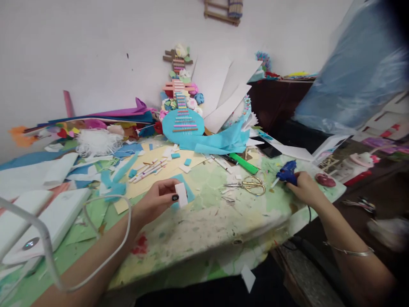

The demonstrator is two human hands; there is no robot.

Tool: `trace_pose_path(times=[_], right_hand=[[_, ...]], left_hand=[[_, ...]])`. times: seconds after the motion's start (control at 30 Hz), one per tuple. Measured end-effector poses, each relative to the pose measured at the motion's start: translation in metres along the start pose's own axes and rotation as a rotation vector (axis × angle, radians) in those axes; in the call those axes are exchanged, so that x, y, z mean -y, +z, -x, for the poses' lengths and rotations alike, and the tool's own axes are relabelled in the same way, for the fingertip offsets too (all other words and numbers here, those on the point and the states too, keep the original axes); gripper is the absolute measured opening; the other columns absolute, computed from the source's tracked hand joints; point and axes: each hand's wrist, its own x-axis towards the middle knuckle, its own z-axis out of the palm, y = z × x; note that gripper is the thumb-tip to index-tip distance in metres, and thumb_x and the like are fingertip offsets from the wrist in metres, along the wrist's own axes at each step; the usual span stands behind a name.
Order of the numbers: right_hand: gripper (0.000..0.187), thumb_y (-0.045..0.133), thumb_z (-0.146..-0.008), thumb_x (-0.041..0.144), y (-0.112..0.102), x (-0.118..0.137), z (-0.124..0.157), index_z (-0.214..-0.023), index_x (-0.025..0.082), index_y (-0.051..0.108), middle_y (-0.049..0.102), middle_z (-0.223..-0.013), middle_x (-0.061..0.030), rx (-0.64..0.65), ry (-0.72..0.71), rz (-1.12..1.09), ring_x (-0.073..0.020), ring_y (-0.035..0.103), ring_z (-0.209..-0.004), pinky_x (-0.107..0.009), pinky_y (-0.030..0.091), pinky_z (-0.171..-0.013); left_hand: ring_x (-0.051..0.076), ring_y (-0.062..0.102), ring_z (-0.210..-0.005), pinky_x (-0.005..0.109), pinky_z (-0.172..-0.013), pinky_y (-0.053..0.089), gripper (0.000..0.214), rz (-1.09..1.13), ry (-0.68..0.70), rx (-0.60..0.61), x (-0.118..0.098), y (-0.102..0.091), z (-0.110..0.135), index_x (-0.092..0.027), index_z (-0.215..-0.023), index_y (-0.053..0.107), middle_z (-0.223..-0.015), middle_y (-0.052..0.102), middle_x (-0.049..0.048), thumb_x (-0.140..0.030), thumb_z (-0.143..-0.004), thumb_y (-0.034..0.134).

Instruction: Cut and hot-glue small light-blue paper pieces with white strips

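Observation:
My left hand (161, 194) pinches a small white card piece (181, 195) between thumb and fingers, over the near middle of the table. Just behind that piece shows a blue paper square (188, 187); whether the hand touches it I cannot tell. On the right, my right hand (303, 187) is closed round a blue glue gun (287, 172), its nozzle pointing left and down toward the tabletop. Gold-handled scissors (254, 186) lie between the two hands. Several thin paper rolls (150, 169) rest on cream paper beyond my left hand.
A decorated guitar-shaped craft (183, 123) stands against the wall. A green tool (244, 163) and a black phone (268, 148) lie farther back. A white cable (47, 243) loops over my left forearm beside a white device (47, 226). Paper scraps clutter the left side.

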Motion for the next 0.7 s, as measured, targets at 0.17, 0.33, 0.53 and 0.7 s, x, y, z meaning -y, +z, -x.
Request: trace_pose_path(times=[0.17,0.33,0.53,0.7], right_hand=[[0.033,0.051,-0.075,0.039,0.011,0.005,-0.001,-0.093,0.012,0.053,0.061,-0.085,-0.0156,0.070,0.048,0.103,-0.0289,0.060,-0.078,-0.036,0.043,-0.067],[0.033,0.053,-0.073,0.040,0.007,0.012,-0.001,-0.090,0.012,0.058,0.061,-0.084,-0.0163,0.072,0.017,0.153,-0.0309,0.060,-0.081,-0.039,0.043,-0.068],[0.038,0.052,-0.082,0.038,-0.033,0.063,0.017,-0.110,0.013,0.057,0.058,-0.105,-0.0255,-0.160,-0.222,0.026,-0.0409,0.054,-0.104,-0.051,0.042,-0.080],[0.011,0.057,-0.085,0.032,-0.060,0.174,0.033,-0.090,0.025,0.062,0.064,-0.100,-0.0069,0.141,-0.698,-0.603,-0.0230,0.060,-0.096,-0.039,0.047,-0.084]], left_hand=[[0.012,0.057,-0.060,0.021,-0.057,0.043,0.023,-0.001,-0.015,-0.008,0.001,-0.001,0.000,-0.011,-0.078,0.069,-0.066,0.064,0.0047,-0.025,-0.063,0.079],[0.012,0.056,-0.060,0.020,-0.056,0.043,0.024,-0.016,-0.007,-0.024,0.000,-0.001,-0.001,-0.011,-0.078,0.068,-0.067,0.063,0.0047,-0.026,-0.063,0.079],[0.010,0.056,-0.058,0.020,-0.056,0.042,0.024,-0.101,0.010,-0.057,0.002,0.000,-0.002,-0.011,-0.073,0.069,-0.064,0.064,0.0029,-0.026,-0.059,0.082],[0.011,0.058,-0.060,0.022,-0.057,0.045,0.024,-0.196,-0.048,-0.100,0.002,-0.002,-0.003,-0.012,-0.072,0.071,-0.067,0.067,0.0043,-0.024,-0.055,0.083]])
